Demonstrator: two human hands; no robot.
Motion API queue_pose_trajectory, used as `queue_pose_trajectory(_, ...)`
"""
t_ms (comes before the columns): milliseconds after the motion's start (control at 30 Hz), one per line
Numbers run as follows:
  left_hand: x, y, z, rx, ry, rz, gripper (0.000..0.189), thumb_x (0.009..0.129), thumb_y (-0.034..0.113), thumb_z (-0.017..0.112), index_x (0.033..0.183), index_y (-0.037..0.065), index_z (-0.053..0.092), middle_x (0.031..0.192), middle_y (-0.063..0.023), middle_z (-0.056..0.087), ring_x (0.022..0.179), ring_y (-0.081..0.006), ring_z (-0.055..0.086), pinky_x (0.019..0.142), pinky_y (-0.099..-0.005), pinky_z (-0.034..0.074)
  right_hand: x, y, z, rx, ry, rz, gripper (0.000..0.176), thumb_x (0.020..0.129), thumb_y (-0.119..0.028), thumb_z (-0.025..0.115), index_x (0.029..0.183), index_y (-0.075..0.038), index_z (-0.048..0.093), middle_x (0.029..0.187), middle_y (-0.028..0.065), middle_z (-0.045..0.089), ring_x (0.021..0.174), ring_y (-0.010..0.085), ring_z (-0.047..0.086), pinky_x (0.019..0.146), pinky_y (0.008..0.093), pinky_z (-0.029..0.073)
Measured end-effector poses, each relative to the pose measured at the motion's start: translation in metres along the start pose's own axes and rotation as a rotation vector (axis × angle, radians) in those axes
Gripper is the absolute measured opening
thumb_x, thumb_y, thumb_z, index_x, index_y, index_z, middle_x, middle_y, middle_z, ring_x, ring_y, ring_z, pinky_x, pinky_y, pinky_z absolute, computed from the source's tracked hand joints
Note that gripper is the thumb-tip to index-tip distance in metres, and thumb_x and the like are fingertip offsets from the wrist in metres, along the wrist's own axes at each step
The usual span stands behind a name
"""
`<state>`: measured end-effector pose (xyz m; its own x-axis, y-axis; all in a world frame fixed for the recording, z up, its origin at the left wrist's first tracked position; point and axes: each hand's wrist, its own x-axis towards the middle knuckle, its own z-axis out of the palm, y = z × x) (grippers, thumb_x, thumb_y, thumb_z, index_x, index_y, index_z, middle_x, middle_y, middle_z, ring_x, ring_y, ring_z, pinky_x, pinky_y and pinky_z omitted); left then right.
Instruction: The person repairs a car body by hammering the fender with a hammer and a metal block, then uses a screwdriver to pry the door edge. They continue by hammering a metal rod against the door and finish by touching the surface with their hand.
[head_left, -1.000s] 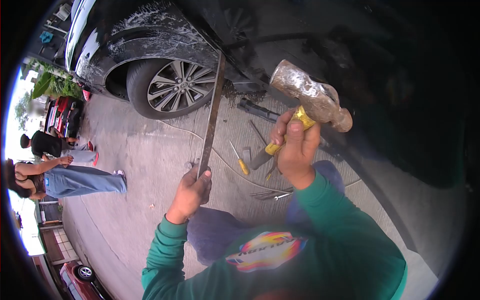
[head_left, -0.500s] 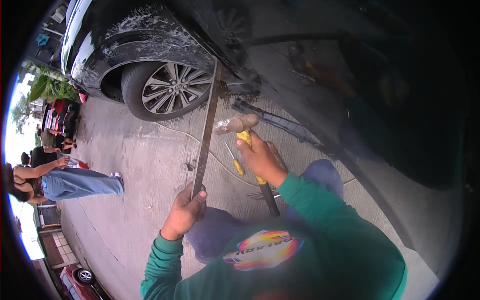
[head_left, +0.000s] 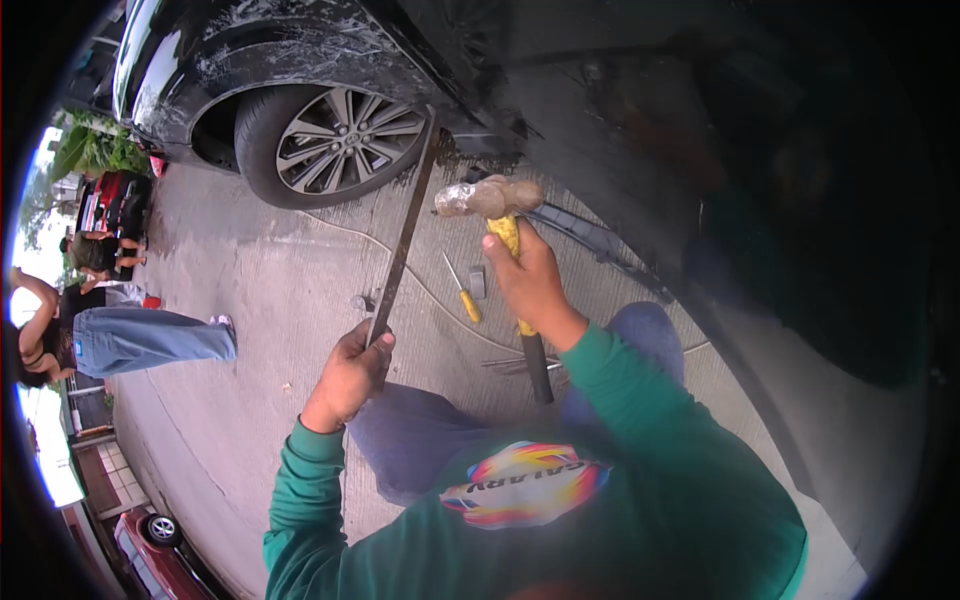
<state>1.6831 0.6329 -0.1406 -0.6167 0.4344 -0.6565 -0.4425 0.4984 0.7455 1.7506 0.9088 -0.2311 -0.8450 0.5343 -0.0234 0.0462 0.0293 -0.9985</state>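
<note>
My left hand [head_left: 350, 375] is closed round the near end of a long flat metal bar [head_left: 404, 240]. The bar's far end reaches the edge of the scratched black car panel [head_left: 330, 55], just behind the wheel [head_left: 350, 140]. My right hand [head_left: 532, 285] grips a hammer [head_left: 506, 235] by its yellow and black handle. Its worn metal head is raised to the right of the bar, apart from it in this view. A yellow-handled screwdriver [head_left: 468, 303] and a small grey block [head_left: 477, 281] lie on the concrete between the two hands.
A dark car door [head_left: 640, 160] fills the right side. A long black trim strip [head_left: 600, 242] lies below it. A thin hose or cable [head_left: 400, 265] crosses the concrete. People stand at the left, one in blue jeans [head_left: 150, 340]. A red car [head_left: 150, 555] is parked at lower left.
The hammer and my right hand have moved up and slightly away from the bar. My left hand has shifted left, tilting the bar more. The grey block has come into sight.
</note>
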Motion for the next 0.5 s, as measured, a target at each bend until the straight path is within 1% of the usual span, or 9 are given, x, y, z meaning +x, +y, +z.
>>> queue_pose_trajectory(33,-0.001,-0.008,-0.003,0.047,0.025,-0.038,0.019,0.113,0.026,0.061,0.101,0.011,0.059,0.070,0.0067,0.046,0.055,-0.0061,0.041,0.048,-0.0258,0.035,0.002,0.003,-0.003,-0.014,-0.030,0.039,0.028,0.107,-0.024,0.070,0.123,-0.002,0.062,0.092,0.0112,0.072,0.087,0.0262,0.072,0.080,0.0420,0.055)
queue_pose_trajectory(100,0.004,-0.023,-0.010,0.157,0.051,-0.176,0.022,0.113,0.028,0.060,0.101,0.009,0.058,0.073,0.0021,0.049,0.054,-0.0100,0.043,0.047,-0.0286,0.038,0.007,0.009,-0.009,0.161,-0.074,0.071,0.024,0.105,-0.021,0.074,0.118,-0.003,0.064,0.084,0.0027,0.066,0.072,0.0143,0.064,0.067,0.0331,0.053)
queue_pose_trajectory(167,0.036,-0.072,-0.014,0.311,0.072,-0.171,0.026,0.112,0.030,0.060,0.104,0.006,0.062,0.075,0.0007,0.052,0.057,-0.0102,0.047,0.048,-0.0299,0.040,0.005,-0.001,-0.014,0.271,-0.141,0.103,0.021,0.105,-0.019,0.075,0.116,-0.003,0.065,0.082,0.0002,0.064,0.067,0.0101,0.060,0.061,0.0290,0.049)
queue_pose_trajectory(200,0.059,-0.100,-0.012,0.411,0.111,-0.133,0.029,0.110,0.031,0.061,0.105,0.003,0.065,0.076,-0.0053,0.059,0.059,-0.0173,0.054,0.053,-0.0357,0.046,0.006,-0.009,-0.015,0.393,-0.162,0.102,0.019,0.104,-0.017,0.076,0.114,-0.004,0.066,0.080,-0.0023,0.062,0.062,0.0058,0.055,0.055,0.0249,0.046)
queue_pose_trajectory(233,0.086,-0.130,-0.003,0.517,0.145,-0.097,0.034,0.109,0.032,0.062,0.106,-0.001,0.068,0.078,-0.0112,0.065,0.062,-0.0244,0.062,0.057,-0.0415,0.051,0.006,-0.014,-0.017,0.388,-0.201,0.116,0.019,0.104,-0.017,0.076,0.114,-0.004,0.066,0.080,-0.0023,0.062,0.062,0.0058,0.055,0.055,0.0249,0.046)
queue_pose_trajectory(300,0.139,-0.190,0.024,0.755,0.245,0.108,0.038,0.105,0.030,0.064,0.105,-0.007,0.071,0.095,-0.0281,0.074,0.083,-0.0445,0.073,0.076,-0.0523,0.058,0.006,-0.019,-0.023,0.362,-0.232,0.042,0.019,0.103,-0.013,0.077,0.115,-0.003,0.066,0.079,-0.0019,0.062,0.057,0.0035,0.051,0.049,0.0216,0.041)
queue_pose_trajectory(367,0.178,-0.215,0.056,0.838,0.199,0.046,0.038,0.102,0.028,0.062,0.105,-0.008,0.074,0.112,-0.0371,0.072,0.106,-0.0541,0.071,0.094,-0.0554,0.057,0.008,-0.017,-0.029,0.338,-0.263,0.001,0.021,0.101,-0.011,0.079,0.116,-0.003,0.066,0.080,-0.0019,0.063,0.058,0.0037,0.052,0.050,0.0217,0.042)
queue_pose_trajectory(433,0.201,-0.215,0.092,0.695,0.239,-0.252,0.039,0.100,0.023,0.061,0.122,-0.007,0.071,0.127,-0.0318,0.073,0.123,-0.0464,0.070,0.104,-0.0514,0.057,0.008,-0.009,-0.027,0.317,-0.282,-0.041,0.024,0.100,-0.009,0.080,0.118,-0.002,0.067,0.080,-0.0020,0.064,0.059,0.0039,0.052,0.051,0.0218,0.043)
queue_pose_trajectory(500,0.228,-0.229,0.111,0.653,0.252,-0.324,0.041,0.099,0.023,0.062,0.127,-0.006,0.068,0.131,-0.0300,0.072,0.125,-0.0457,0.070,0.106,-0.0513,0.057,0.007,-0.007,-0.028,0.257,-0.238,-0.119,0.027,0.097,-0.005,0.082,0.120,-0.002,0.068,0.082,-0.0015,0.065,0.060,0.0038,0.052,0.052,0.0214,0.042)
